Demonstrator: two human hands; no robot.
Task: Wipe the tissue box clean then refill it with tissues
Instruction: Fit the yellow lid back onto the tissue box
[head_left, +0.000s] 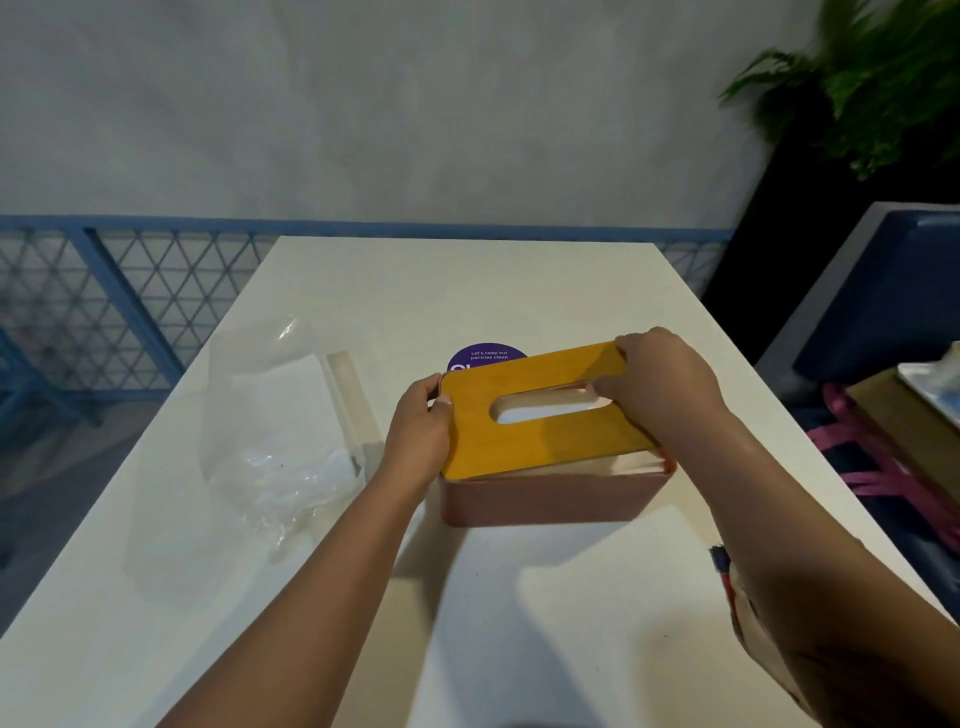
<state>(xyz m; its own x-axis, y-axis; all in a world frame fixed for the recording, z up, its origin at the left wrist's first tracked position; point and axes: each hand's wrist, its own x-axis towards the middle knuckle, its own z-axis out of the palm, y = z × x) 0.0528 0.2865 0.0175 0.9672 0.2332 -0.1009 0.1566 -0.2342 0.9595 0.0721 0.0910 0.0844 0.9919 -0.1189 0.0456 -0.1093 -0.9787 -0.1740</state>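
Both hands hold the lid (545, 410) over the full box (550, 499).
Left hand (421, 421) and right hand (660, 379) grip its ends; next, press it down flat.

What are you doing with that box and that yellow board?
A person is putting the wooden lid onto a pink tissue box on a white table. The left hand grips the lid's left end and the right hand its right end. The lid sits tilted, not yet flat, and white tissues show under its raised edge. An empty clear plastic wrapper lies to the left.
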